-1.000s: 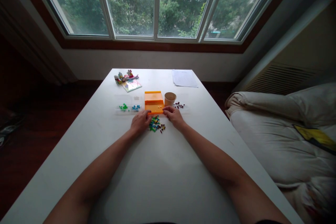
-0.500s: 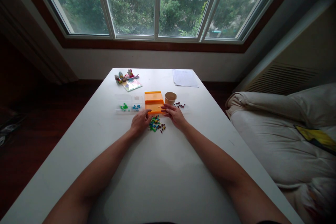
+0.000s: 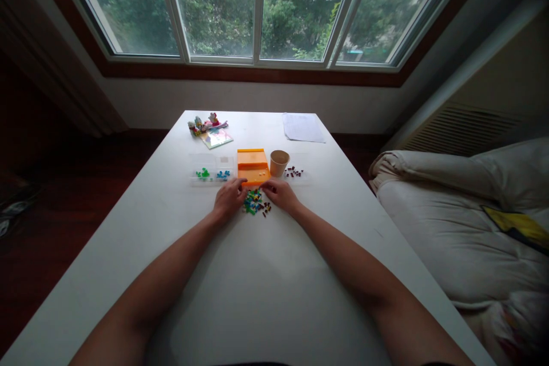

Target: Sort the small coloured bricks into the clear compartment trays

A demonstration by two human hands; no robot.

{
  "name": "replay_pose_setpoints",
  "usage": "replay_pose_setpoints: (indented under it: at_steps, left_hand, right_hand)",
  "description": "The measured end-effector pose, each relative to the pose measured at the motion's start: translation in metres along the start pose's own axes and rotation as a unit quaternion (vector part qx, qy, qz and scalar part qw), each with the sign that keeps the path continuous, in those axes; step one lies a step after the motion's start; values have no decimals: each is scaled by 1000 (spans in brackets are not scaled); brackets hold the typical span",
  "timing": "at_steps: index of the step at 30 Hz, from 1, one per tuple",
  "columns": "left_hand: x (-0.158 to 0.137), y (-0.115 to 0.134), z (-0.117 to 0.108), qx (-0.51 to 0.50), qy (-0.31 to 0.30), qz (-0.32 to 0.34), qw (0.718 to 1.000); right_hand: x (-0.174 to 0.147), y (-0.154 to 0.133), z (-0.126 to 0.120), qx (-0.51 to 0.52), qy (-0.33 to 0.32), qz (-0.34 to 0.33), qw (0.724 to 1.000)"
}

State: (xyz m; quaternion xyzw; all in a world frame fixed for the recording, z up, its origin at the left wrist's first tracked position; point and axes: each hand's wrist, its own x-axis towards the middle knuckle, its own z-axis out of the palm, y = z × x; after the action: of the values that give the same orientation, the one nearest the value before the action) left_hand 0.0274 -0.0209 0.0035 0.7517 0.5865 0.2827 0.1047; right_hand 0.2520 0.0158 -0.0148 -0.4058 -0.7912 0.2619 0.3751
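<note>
A mixed pile of small building bricks (image 3: 253, 202) in green, blue, yellow and brown lies on the table between my hands. My left hand (image 3: 230, 197) rests just left of it with curled fingers, their tips at the front left corner of an orange tray (image 3: 253, 166). Whether it pinches a brick is too small to see. At the pile's upper right edge, my right hand (image 3: 281, 194) has its fingertips drawn together, and anything between them is hidden. A few tiny pale pieces lie in the tray.
Left of the tray, a clear plastic box (image 3: 211, 162) holds green bricks (image 3: 203, 172) and blue bricks (image 3: 223, 174). A paper cup (image 3: 279, 163) stands right of it, beside brown bricks (image 3: 294, 171). Farther back are toy figures (image 3: 206, 124), a shiny card (image 3: 217, 138) and paper sheets (image 3: 303, 127).
My right hand has come down and toward me from over the tray's right side to the pile's edge, its fingers closing together. The left hand stays nearly in place.
</note>
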Motion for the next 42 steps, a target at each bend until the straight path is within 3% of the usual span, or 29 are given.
replay_pose_setpoints:
  at_steps: [4,9,42]
  left_hand:
    - [1,-2,2,-3,12,-7,1000]
    - [2,-3,2,-8,24,-30,999]
    - [2,-3,0,-21,25,-40,999]
  right_hand:
    - [-2,-2,-1,-96,-35,-70,992]
    - [-2,1,-1,-125,-50,-89,987]
    - [-2,-3,-6,-165,2,-45,985]
